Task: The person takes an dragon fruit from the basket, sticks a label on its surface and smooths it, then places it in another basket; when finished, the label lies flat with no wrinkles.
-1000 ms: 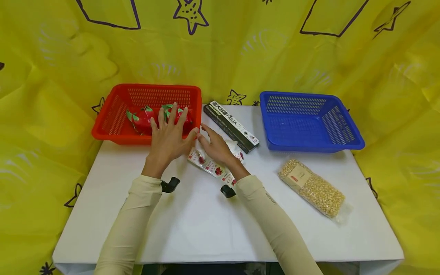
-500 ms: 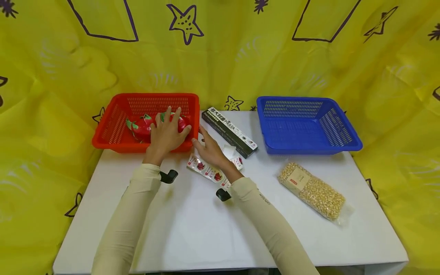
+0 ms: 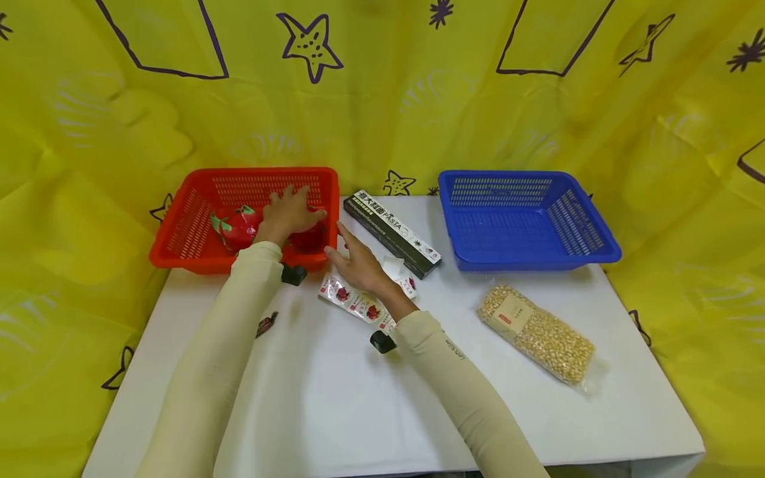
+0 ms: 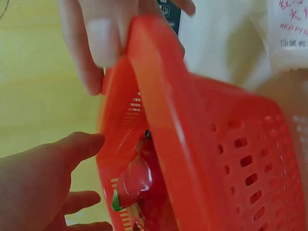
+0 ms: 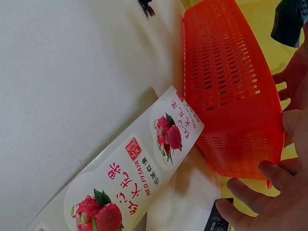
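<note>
Wears long, close-fitting sleeves [image 3: 194,372] in pale cream, thin and stretchy-looking, ending in plain cuffs [image 3: 420,322] behind the fingers [image 3: 355,247], with slight creasing close to the hems. Bears small dark lettering [image 3: 455,350] on the right sleeve, further back from the fingers than the cuff, too small to read with certainty. Carries a compact black camera [image 3: 382,342] at each wrist, blunt and angular, jutting out on the inner side behind the fingers. Wears nothing over the fingers.
</note>
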The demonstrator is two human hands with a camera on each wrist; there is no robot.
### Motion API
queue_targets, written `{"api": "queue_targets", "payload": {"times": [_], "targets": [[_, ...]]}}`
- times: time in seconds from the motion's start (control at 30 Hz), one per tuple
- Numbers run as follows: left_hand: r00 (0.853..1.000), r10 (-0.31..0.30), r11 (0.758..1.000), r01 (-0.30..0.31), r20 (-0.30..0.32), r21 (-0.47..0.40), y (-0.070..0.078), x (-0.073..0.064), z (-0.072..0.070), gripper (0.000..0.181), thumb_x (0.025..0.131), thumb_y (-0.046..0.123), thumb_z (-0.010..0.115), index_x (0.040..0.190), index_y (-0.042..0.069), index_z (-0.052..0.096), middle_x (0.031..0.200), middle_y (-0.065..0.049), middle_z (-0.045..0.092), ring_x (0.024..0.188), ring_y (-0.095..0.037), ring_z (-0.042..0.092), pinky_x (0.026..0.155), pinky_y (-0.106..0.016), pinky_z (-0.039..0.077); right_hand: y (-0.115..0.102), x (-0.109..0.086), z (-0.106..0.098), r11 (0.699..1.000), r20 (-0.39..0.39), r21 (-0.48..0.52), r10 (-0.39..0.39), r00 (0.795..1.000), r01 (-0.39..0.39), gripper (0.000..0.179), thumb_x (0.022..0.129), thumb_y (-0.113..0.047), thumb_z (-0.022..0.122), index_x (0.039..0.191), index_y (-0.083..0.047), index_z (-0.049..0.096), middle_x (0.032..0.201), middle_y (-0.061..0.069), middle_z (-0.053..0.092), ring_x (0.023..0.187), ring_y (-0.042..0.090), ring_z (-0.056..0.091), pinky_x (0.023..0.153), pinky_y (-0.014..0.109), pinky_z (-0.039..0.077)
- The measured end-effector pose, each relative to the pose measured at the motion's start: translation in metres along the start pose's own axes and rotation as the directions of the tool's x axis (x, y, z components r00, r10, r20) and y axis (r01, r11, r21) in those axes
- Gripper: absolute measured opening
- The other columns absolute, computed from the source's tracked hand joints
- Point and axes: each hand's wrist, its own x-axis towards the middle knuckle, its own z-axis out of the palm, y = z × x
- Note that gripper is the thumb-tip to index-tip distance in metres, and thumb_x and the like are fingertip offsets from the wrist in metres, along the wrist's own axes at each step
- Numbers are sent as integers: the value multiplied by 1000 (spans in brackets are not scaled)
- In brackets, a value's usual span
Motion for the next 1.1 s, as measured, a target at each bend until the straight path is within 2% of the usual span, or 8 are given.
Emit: {"api": "queue_targets", "payload": {"times": [0.2, 0.47, 0.6, 0.73, 0.87, 1.03, 1.1], "targets": [[996, -29, 1000, 29, 89, -1, -5, 9, -3, 82, 102, 47, 58, 166, 4, 29, 167, -36, 21, 151, -64, 16, 117, -76, 30, -1, 0, -1, 1000, 3, -22, 17, 1000, -17, 76, 111, -40, 53, 172, -20, 15, 173, 8, 33, 148, 38, 47, 119, 56, 42], [974, -59, 997, 67, 221, -31, -14, 22, -7, 81, 101, 51, 57, 162, 2, 36, 162, -39, 27, 150, -67, 19, 117, -76, 28, -1, -1, -3, 999, 10, -38, 10, 1000, -10, 75, 111, -42, 51, 172, -19, 13, 174, 8, 31, 151, 38, 44, 123, 56, 37], [958, -70, 996, 84, 279, -39, -16, 29, -11, 82, 101, 53, 56, 160, -1, 37, 156, -39, 31, 144, -60, 33, 117, -71, 34, 0, 0, -2, 999, 8, -41, 16, 1000, -16, 76, 111, -43, 51, 172, -21, 13, 174, 7, 30, 154, 35, 41, 124, 55, 35], [940, -105, 990, 129, 325, -55, -19, 35, -14, 82, 100, 54, 55, 155, -5, 41, 151, -41, 31, 131, -50, 46, 113, -62, 44, -1, 0, -1, 998, 10, -49, 27, 1000, -26, 76, 111, -46, 50, 172, -23, 12, 174, 5, 31, 157, 31, 36, 125, 55, 33], [927, -147, 982, 179, 346, -63, -19, 39, -15, 79, 98, 56, 57, 149, -4, 48, 146, -37, 39, 124, -44, 49, 108, -56, 49, 0, -1, -1, 998, 13, -57, 35, 999, -34, 77, 110, -48, 50, 172, -24, 11, 174, 4, 31, 158, 30, 34, 126, 56, 32], [918, -144, 984, 172, 369, -45, -16, 41, -17, 73, 96, 55, 59, 142, -2, 54, 136, -25, 56, 119, -37, 54, 103, -49, 52, 0, 0, -1, 997, 9, -63, 34, 999, -34, 77, 110, -49, 51, 172, -24, 12, 174, 4, 31, 158, 29, 34, 125, 57, 33], [916, -139, 986, 163, 377, -34, -14, 41, -17, 71, 95, 54, 61, 140, -1, 55, 134, -22, 58, 117, -35, 56, 102, -47, 53, 0, 0, -1, 997, 10, -62, 36, 999, -35, 77, 110, -49, 51, 172, -25, 12, 174, 3, 31, 158, 29, 34, 125, 57, 33]]}}
